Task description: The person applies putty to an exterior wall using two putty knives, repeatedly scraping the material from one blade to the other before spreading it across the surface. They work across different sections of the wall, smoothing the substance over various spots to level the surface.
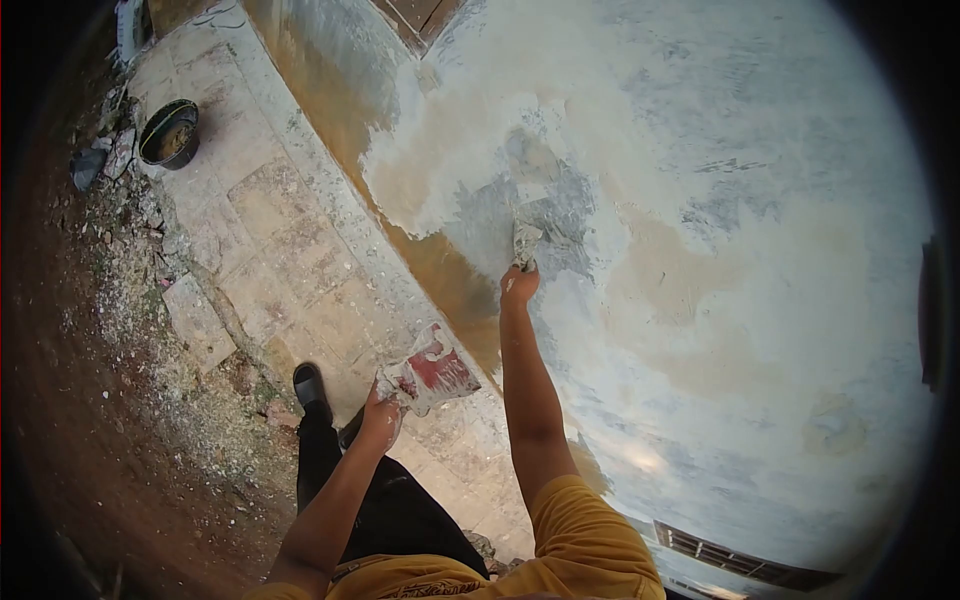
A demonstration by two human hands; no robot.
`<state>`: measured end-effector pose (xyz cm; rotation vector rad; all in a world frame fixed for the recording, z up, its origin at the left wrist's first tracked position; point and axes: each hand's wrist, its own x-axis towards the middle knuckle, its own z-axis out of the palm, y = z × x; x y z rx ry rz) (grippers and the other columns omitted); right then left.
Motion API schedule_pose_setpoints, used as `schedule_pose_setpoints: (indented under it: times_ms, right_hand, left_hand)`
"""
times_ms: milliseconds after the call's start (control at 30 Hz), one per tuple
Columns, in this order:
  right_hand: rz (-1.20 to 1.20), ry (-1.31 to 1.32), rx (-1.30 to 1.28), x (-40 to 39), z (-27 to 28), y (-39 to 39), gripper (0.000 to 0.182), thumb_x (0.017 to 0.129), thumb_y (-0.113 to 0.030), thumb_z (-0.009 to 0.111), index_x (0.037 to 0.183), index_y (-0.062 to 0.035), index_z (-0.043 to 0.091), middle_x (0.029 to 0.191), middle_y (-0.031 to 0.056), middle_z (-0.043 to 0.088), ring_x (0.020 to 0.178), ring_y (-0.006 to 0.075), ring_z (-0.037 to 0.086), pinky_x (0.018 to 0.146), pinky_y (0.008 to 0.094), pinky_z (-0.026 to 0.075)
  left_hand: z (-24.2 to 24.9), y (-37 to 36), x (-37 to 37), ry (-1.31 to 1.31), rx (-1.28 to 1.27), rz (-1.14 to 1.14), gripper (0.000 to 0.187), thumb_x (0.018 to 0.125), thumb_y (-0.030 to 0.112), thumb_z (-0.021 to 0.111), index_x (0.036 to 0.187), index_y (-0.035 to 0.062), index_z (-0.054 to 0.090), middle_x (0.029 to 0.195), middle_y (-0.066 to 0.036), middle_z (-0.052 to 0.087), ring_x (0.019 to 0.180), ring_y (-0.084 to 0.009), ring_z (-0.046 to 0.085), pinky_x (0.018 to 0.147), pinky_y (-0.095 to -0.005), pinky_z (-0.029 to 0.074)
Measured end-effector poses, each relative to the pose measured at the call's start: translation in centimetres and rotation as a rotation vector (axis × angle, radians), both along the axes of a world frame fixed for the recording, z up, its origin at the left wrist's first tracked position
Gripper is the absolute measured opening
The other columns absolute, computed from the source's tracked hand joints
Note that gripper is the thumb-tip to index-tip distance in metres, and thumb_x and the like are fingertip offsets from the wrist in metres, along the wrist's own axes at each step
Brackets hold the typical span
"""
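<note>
At wall (760,300), right hand (519,287) closed on smeared scraper (526,240); blade points away from fingers, long axis roughly along forearm (533,400). Left hand (381,415) grips smeared red board (440,371), extending toward wall base. Right hand nearer grey patch (572,205); black bucket (185,156) well apart on paving (285,240).

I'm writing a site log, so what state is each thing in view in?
Wall: patchily coated, pale over grey and tan, with brown along its base.
Scraper: smeared, held in the right hand at the wall.
Red board: smeared with pale paste, held in the left hand.
Bucket: open, with some material inside.
Paving: stained and speckled.
Shoe: worn.
</note>
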<state>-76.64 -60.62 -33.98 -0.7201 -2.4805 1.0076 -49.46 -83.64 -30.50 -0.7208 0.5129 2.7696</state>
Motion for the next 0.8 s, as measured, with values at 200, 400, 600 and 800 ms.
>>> schedule_pose_setpoints:
  times_ms: [200, 400, 600, 800]
  right_hand:
    - [0.013, 0.103, 0.084, -0.5, 2.2, -2.4, 0.034, 0.073, -0.002, 0.055, 0.107, 0.0027, 0.059, 0.089, 0.0227, 0.064, 0.081, 0.0368, 0.062, 0.072, 0.0389, 0.047]
    - [-0.099, -0.013, 0.153, 1.6, 5.5, -0.5, 0.036, 0.074, -0.004, 0.056, 0.109, -0.0003, 0.061, 0.09, 0.0215, 0.065, 0.082, 0.0361, 0.063, 0.072, 0.0395, 0.048]
    - [-0.145, 0.047, 0.29, 2.9, 7.0, -0.7, 0.036, 0.075, -0.008, 0.058, 0.11, -0.0043, 0.061, 0.09, 0.0201, 0.065, 0.084, 0.0357, 0.063, 0.073, 0.0405, 0.048]
    - [-0.148, 0.035, 0.05, 4.3, 8.0, 3.3, 0.035, 0.076, -0.009, 0.058, 0.11, -0.0039, 0.061, 0.093, 0.0201, 0.065, 0.086, 0.0354, 0.062, 0.076, 0.0391, 0.048]
  left_hand:
    - [1.0, 0.3, 0.1, -0.02, -0.001, -0.046, 0.066, 0.067, -0.012, 0.033, 0.131, 0.0021, 0.037, 0.124, -0.011, 0.05, 0.114, -0.0242, 0.049, 0.096, -0.0362, 0.039]
    - [0.3, 1.5, 0.7, 0.032, -0.005, -0.006, 0.055, 0.076, -0.013, 0.032, 0.127, 0.004, 0.042, 0.122, -0.01, 0.052, 0.111, -0.0237, 0.052, 0.094, -0.0366, 0.043]
    - [2.3, 1.5, 0.6, 0.026, -0.033, -0.018, 0.056, 0.076, -0.012, 0.033, 0.129, 0.0047, 0.041, 0.119, -0.009, 0.054, 0.108, -0.0238, 0.054, 0.092, -0.0368, 0.044]
    - [5.1, 2.0, 0.4, 0.003, -0.05, -0.086, 0.058, 0.074, -0.013, 0.032, 0.129, 0.0047, 0.041, 0.12, -0.009, 0.054, 0.109, -0.0241, 0.053, 0.093, -0.0364, 0.044]
